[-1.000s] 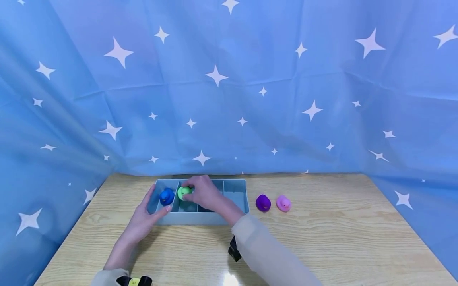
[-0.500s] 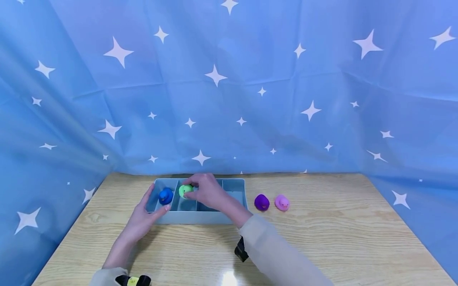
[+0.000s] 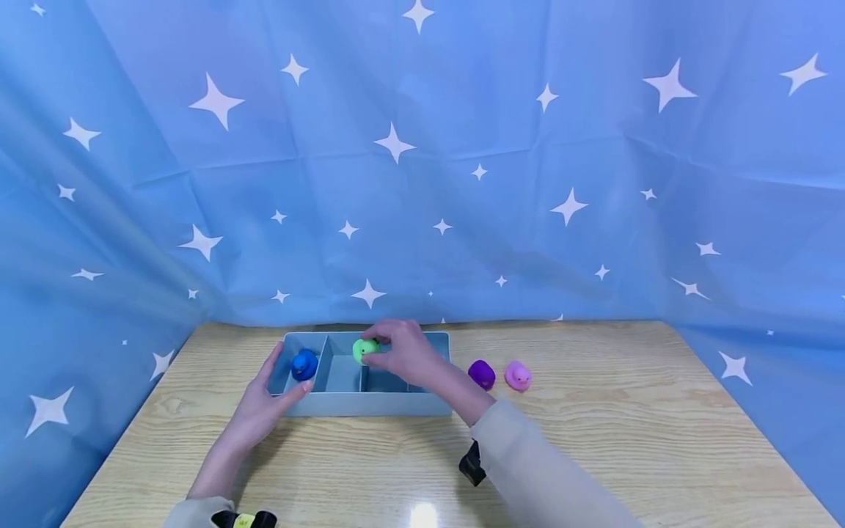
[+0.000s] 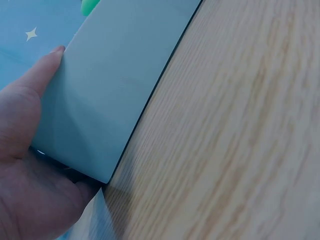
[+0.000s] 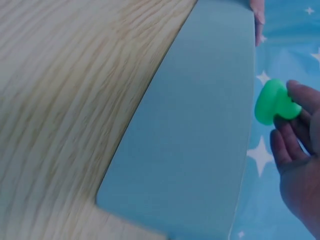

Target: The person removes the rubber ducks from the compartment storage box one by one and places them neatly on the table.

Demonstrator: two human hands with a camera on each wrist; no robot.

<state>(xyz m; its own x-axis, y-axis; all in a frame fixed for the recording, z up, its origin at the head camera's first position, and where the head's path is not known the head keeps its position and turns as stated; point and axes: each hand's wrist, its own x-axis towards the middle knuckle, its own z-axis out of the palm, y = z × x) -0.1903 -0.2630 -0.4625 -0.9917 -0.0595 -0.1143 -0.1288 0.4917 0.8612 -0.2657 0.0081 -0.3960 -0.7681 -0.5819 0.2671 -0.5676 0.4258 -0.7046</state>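
A grey-blue divided box (image 3: 370,403) stands at the back left of the table, seen from its long wall in both wrist views. My left hand (image 3: 260,403) holds its left end, the thumb at the front rim (image 4: 35,115). In the leftmost compartment sits a blue rubber duck (image 3: 304,364). My right hand (image 3: 409,359) pinches a green rubber duck (image 3: 364,350) between thumb and fingers, over the middle of the box. The right wrist view shows this green duck (image 5: 275,101) raised above the rim. Part of the duck is covered by the fingers.
To the right of the box, a purple rubber duck (image 3: 482,375) and a pink rubber duck (image 3: 518,376) rest on the wooden table (image 3: 594,425). A blue curtain with white stars (image 3: 462,183) hangs behind the table and along both sides.
My right hand has lifted the green duck out of the second compartment and carried it rightward. The left hand stays at the box's end, and the blue duck keeps its place.
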